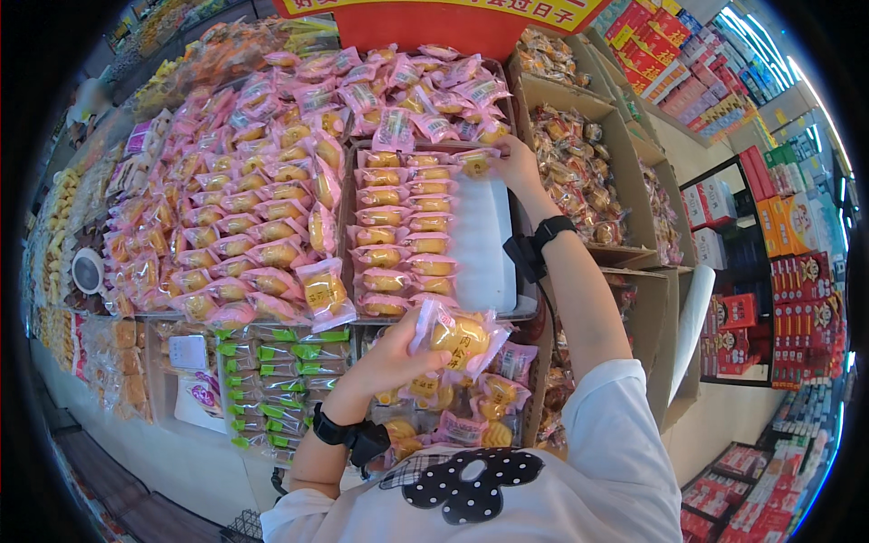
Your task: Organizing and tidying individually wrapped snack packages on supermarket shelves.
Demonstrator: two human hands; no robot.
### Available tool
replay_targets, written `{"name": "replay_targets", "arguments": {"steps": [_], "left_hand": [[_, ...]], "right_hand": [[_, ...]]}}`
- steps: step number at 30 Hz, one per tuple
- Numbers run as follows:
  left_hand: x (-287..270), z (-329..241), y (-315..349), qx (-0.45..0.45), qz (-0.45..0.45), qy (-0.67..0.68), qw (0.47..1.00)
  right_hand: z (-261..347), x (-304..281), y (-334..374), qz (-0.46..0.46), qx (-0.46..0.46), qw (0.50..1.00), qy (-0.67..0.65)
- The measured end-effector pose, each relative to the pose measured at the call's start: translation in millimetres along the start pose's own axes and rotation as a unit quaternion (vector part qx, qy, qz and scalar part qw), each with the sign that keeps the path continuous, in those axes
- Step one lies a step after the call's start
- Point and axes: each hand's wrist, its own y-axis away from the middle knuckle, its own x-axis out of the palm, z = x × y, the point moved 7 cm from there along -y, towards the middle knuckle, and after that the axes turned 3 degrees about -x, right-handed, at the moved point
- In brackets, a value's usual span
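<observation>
My left hand [398, 357] is closed round a pastry in clear and pink wrapping [460, 337], held up in front of my chest. Farther off, my right hand [519, 165] pinches the right end of another wrapped pastry [474, 164]. That one lies at the far end of a shallow tray [484, 244], starting a third column. Two full columns of wrapped pastries [384, 217] stand in rows along the tray's left side. Bare white tray bottom shows below the pastry at my right hand. Black bands circle both my wrists.
Heaped wrapped pastries [244, 213] spread left of and beyond the tray. Cardboard boxes of packaged snacks [579, 172] border it on the right. Nearer me lie green-ended packets [285, 385] and a lower bin of wrapped pastries [498, 396]. A red sign [434, 36] stands at the back.
</observation>
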Motion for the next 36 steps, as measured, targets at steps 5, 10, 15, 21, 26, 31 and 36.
{"name": "replay_targets", "arguments": {"steps": [5,10,15,21,26,31,36], "left_hand": [[0.8,5.1,-7.7,0.028,0.007,-0.030,0.999],[1.6,9.3,-8.2,0.022,-0.012,0.017,1.000],[-2.7,10.3,-5.8,-0.043,-0.085,0.099,0.991],[-12.4,11.1,-18.0,0.000,-0.150,0.178,0.972],[-5.9,6.5,-28.1,0.017,-0.122,0.168,0.978],[-13.4,0.4,-24.2,0.036,-0.157,0.165,0.973],[-20.5,-12.3,-19.1,0.089,-0.211,0.139,0.964]], "right_hand": [[-28.0,11.5,-1.0,0.010,0.083,0.996,-0.026],[-6.2,10.0,4.2,0.020,0.026,0.990,0.138],[41.4,-35.2,5.6,0.026,0.010,0.996,0.084],[129.5,-6.6,103.0,0.458,0.041,0.884,-0.081],[158.0,9.8,150.4,0.493,-0.046,0.868,-0.049],[164.0,-11.0,123.1,0.382,-0.083,0.920,0.000],[90.9,-26.7,49.3,0.136,-0.150,0.966,0.164]]}}
